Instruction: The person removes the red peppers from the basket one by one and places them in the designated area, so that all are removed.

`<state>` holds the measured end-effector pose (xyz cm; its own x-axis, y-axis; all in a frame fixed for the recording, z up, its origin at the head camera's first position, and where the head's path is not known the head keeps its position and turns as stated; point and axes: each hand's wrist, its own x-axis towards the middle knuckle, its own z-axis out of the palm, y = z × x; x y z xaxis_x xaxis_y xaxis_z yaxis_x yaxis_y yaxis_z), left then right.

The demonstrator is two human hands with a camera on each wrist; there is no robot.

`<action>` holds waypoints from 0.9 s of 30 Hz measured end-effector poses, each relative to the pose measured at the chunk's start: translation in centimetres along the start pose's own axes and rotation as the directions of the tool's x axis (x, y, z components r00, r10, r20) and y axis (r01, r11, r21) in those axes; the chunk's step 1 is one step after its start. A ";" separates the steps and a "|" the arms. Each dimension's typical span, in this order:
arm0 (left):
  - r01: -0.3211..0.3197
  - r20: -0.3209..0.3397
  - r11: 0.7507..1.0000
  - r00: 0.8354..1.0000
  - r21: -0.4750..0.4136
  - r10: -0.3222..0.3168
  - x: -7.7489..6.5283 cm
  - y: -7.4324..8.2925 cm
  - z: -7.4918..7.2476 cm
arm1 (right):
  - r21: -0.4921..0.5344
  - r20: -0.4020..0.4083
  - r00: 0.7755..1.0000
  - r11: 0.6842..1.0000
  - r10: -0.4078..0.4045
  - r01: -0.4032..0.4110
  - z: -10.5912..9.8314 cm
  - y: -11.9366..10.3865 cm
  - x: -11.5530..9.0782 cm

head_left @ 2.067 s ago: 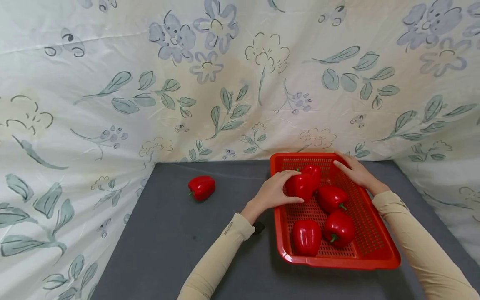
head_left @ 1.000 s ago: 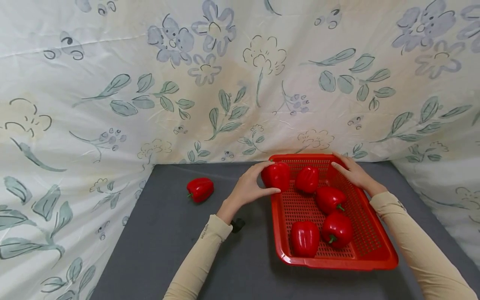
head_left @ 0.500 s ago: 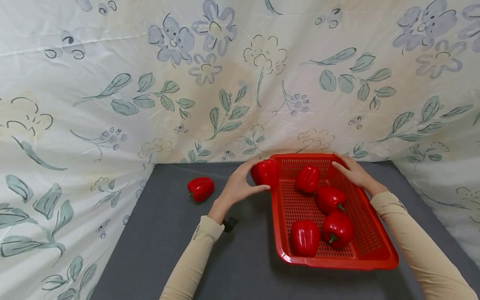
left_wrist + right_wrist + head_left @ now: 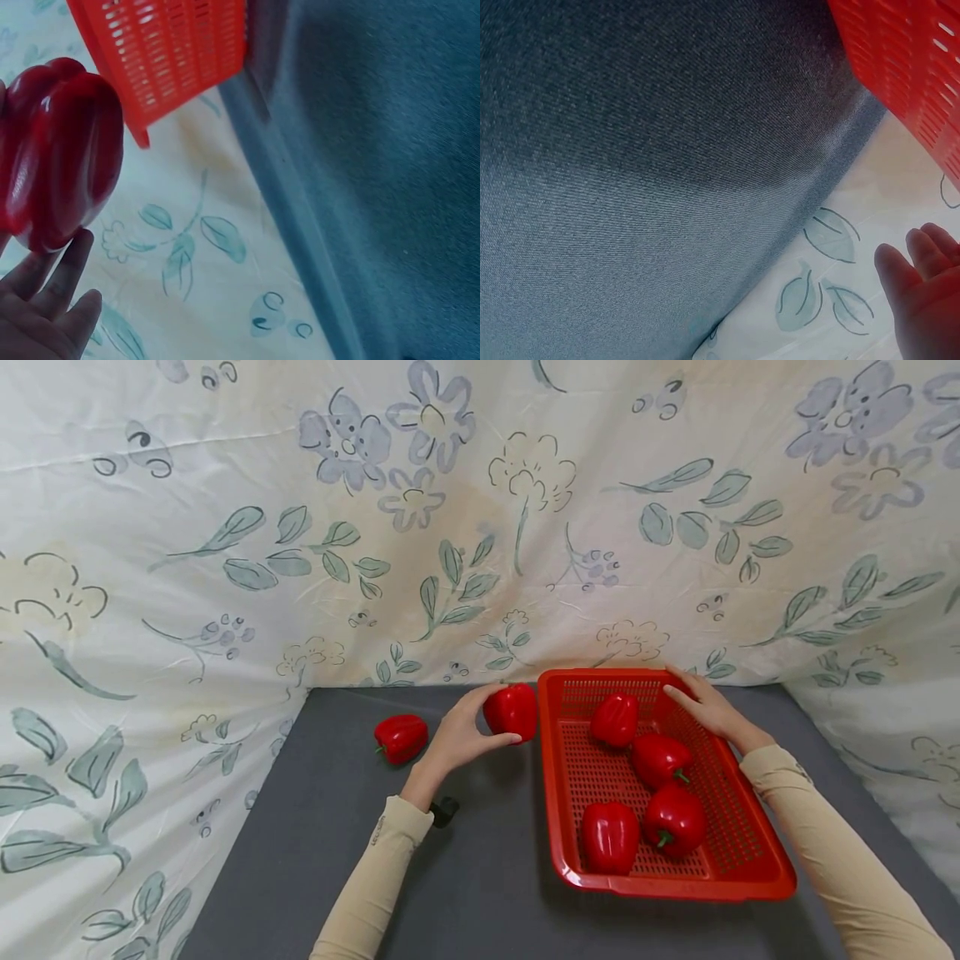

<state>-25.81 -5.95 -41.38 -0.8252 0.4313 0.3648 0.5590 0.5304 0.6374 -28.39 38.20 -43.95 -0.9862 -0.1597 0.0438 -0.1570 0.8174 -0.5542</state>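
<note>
In the head view, my left hand (image 4: pixel 457 735) grips a red bell pepper (image 4: pixel 512 712) between thumb and fingers, just left of the red plastic basket (image 4: pixel 551 793). The left wrist view shows this bell pepper (image 4: pixel 64 157) close up, fingers (image 4: pixel 66 277) under its lower end. My right hand (image 4: pixel 708 706) rests at the basket's far right corner, thumb on the inner side of the rim. Its fingers (image 4: pixel 922 262) extend fairly straight outside the basket wall in the right wrist view. Several red bell peppers lie in the basket, among them one near the front (image 4: pixel 611 837).
Another red bell pepper (image 4: pixel 401 738) lies on the dark grey tabletop (image 4: pixel 322 860), left of my left hand. A floral cloth (image 4: pixel 450 568) hangs behind the table and along its sides. A small black object (image 4: pixel 444 812) sits at my left wrist.
My left hand has lifted a bell pepper out of the basket and carried it left over the rim to beside the basket. The right hand has stayed at the corner.
</note>
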 end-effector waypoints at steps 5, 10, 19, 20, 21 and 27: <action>0.024 0.008 1.000 1.000 0.009 -0.024 -0.5 -0.7 -0.3 | -0.003 -0.001 1.000 1.000 0.003 -0.003 0.1 0.0 0.0; 0.041 0.010 0.999 0.999 0.018 -0.041 -0.9 -1.6 -0.5 | -0.011 -0.001 1.000 1.000 0.004 -0.004 0.1 0.0 0.0; 0.128 0.021 0.991 0.992 0.028 -0.128 -1.6 -3.6 -1.0 | -0.017 0.004 1.000 1.000 0.002 -0.002 0.0 -0.1 -0.1; 0.135 0.023 0.990 0.990 0.037 -0.136 -1.6 -3.8 -1.1 | -0.018 0.005 1.000 1.000 0.003 -0.003 0.0 -0.1 -0.1; 0.143 0.025 0.989 0.989 0.044 -0.144 -1.7 -4.1 -1.2 | -0.018 0.006 1.000 1.000 0.003 -0.003 0.0 -0.1 -0.1; 0.176 0.026 0.983 0.984 0.057 -0.178 -2.0 -5.4 -1.9 | -0.010 0.002 1.000 1.000 -0.003 0.003 0.0 0.0 -0.1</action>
<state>-27.31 -11.04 -44.24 -0.9090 0.3491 0.2279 0.4087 0.6386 0.6520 -28.28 38.21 -43.92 -0.9856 -0.1632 0.0434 -0.1602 0.8227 -0.5455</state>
